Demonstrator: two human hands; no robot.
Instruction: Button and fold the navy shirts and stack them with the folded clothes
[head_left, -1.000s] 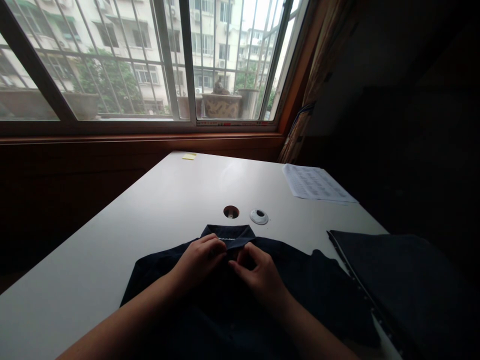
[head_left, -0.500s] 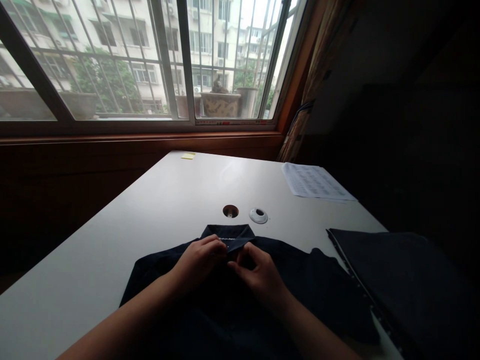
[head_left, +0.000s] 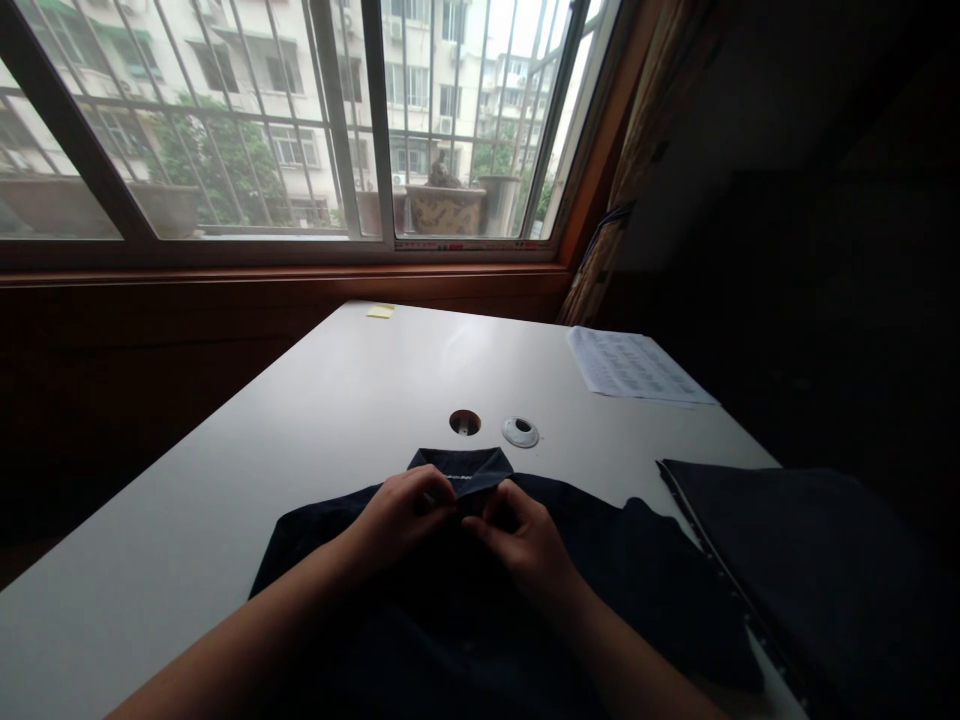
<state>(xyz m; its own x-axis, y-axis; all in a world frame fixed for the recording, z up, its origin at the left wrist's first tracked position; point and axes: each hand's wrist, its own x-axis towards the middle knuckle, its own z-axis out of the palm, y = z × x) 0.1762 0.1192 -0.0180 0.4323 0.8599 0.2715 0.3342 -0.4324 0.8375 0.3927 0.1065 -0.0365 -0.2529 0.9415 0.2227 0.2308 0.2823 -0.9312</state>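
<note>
A dark navy shirt lies spread on the white table, its collar toward the window. My left hand is closed on the left side of the collar's front, thumb and fingers pinched together. On the other side, my right hand grips the collar's right front edge with curled fingers, its thumb pointing toward the left hand. A pale label strip shows inside the neck between the hands. Shadow hides the shirt's front below them.
Folded dark cloth with a dotted edge lies to the right. Printed sheets rest at the far right of the table, a yellow sticky note at the far left. Beyond the collar are a round cable hole and its cover.
Both hands stay at the collar. The fingers of my left hand have shifted slightly, and the right fingers have drawn up a little against the collar edge. The view has moved slightly.
</note>
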